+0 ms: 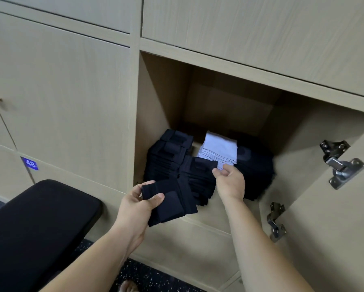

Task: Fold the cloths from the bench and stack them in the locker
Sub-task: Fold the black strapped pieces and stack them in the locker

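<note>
The left grip (138, 205) holds a folded dark navy cloth (172, 205), thumb on top and fingers curled beneath, just in front of the locker's lower edge. The right grip (231, 182) reaches further in, its thumb and forefinger pinching the front edge of a stack of folded white cloths (219, 148). The palm faces down and the wrist is bent slightly.

Both forearms stretch forward from the bottom of the view, the left angled up from the left and the right nearly straight.

The open pale wooden locker compartment (155, 106) holds folded cloths on its floor. A tall dark navy stack (170, 157) sits at the left, and a lower dark stack (198, 184) lies in front, below the right grip. The white stack stands in the middle towards the back, and another dark pile (254, 165) fills the right side.

The locker door (324, 228) hangs open at the right, showing two metal hinges (341, 163).

A black padded desk (35, 224) stands at lower left on a dark speckled floor (155, 277). A blue number plate reading 48 (29, 163) is on a neighbouring door.
</note>
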`<state>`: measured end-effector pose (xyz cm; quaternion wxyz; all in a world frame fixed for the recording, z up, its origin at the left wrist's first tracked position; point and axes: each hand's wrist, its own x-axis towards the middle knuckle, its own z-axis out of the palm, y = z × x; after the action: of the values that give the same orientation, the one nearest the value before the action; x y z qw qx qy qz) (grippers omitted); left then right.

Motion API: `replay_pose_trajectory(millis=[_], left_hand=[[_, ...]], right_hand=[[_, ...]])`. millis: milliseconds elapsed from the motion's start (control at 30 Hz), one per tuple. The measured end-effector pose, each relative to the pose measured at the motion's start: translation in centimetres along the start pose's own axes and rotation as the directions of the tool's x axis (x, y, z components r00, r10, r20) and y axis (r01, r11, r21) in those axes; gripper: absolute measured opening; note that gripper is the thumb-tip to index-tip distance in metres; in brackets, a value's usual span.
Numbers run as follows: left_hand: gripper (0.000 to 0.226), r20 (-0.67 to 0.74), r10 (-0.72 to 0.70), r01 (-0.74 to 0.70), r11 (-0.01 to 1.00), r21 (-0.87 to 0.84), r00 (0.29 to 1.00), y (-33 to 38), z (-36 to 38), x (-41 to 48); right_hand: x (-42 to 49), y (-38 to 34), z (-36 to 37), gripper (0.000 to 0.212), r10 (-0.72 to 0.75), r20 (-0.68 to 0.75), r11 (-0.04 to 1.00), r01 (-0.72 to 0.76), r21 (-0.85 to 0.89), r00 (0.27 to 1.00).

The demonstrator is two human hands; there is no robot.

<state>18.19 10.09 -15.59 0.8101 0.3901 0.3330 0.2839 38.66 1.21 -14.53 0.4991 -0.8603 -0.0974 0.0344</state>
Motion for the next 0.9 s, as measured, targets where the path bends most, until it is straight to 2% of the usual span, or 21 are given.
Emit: replay_pose_trajectory(millis=[67, 133, 267, 367, 467, 533, 600, 667, 767, 833, 900], left_hand=[[0.032, -0.032, 0.010, -0.011, 1.000, -0.020, 0.999, 0.4, 0.2, -0.8], [0.028, -0.070, 0.026, -0.029, 0.999, -0.039, 0.997, 0.8, 0.4, -1.7], [0.027, -0.110, 0.041, -0.047, 0.997, -0.055, 0.993, 1.0, 0.9, -3.5], [0.026, -0.104, 0.050, -0.052, 0.999, -0.013, 0.993, 1.0, 0.6, -5.2], [0.028, -0.080, 0.064, -0.059, 0.996, 0.066, 0.995, 1.4, -0.3, -6.5], [0.028, -0.047, 0.072, -0.059, 0.970, 0.234, 0.996, 2.2, -0.8, -7.3], [0.018, -0.003, 0.056, -0.051, 0.921, 0.385, 0.998, 2.9, -1.1, -8.1], [0.005, 0.024, 0.021, -0.030, 0.892, 0.450, 0.999, 3.3, -1.0, -8.8], [0.011, 0.023, 0.025, -0.033, 0.909, 0.417, 0.999, 3.2, -1.0, -9.1], [0.012, 0.007, 0.039, -0.039, 0.949, 0.314, 0.999, 3.1, -0.7, -9.1], [0.017, 0.010, 0.037, -0.038, 0.983, 0.179, 0.999, 3.0, -0.4, -9.0]], right_hand=[[-2.1, -0.2, -1.0, 0.030, -0.010, 0.014, 0.996, 0.009, 0.092, 1.000], [-4.8, -0.4, -1.8, 0.024, -0.032, 0.152, 0.976, -0.002, 0.220, 0.988], [-10.4, -1.1, -3.3, 0.019, -0.025, 0.494, 0.967, -0.104, 0.233, 0.869], [-12.9, -0.9, -3.5, 0.006, -0.024, 0.619, 0.956, -0.164, 0.245, 0.785], [-14.2, -1.2, -3.6, 0.006, -0.025, 0.601, 0.935, -0.193, 0.296, 0.799], [-14.4, -2.0, -3.9, 0.010, -0.020, 0.541, 0.926, -0.188, 0.327, 0.841], [-14.4, -2.7, -4.4, 0.012, -0.021, 0.500, 0.921, -0.178, 0.348, 0.866], [-14.6, -3.2, -4.7, 0.018, -0.042, 0.491, 0.920, -0.158, 0.359, 0.870], [-15.2, -3.5, -5.0, 0.025, -0.076, 0.505, 0.917, -0.138, 0.374, 0.860], [-15.4, -3.2, -5.2, 0.026, -0.068, 0.524, 0.913, -0.158, 0.376, 0.849], [-15.6, -2.7, -5.3, 0.017, -0.053, 0.567, 0.923, -0.176, 0.342, 0.822]])
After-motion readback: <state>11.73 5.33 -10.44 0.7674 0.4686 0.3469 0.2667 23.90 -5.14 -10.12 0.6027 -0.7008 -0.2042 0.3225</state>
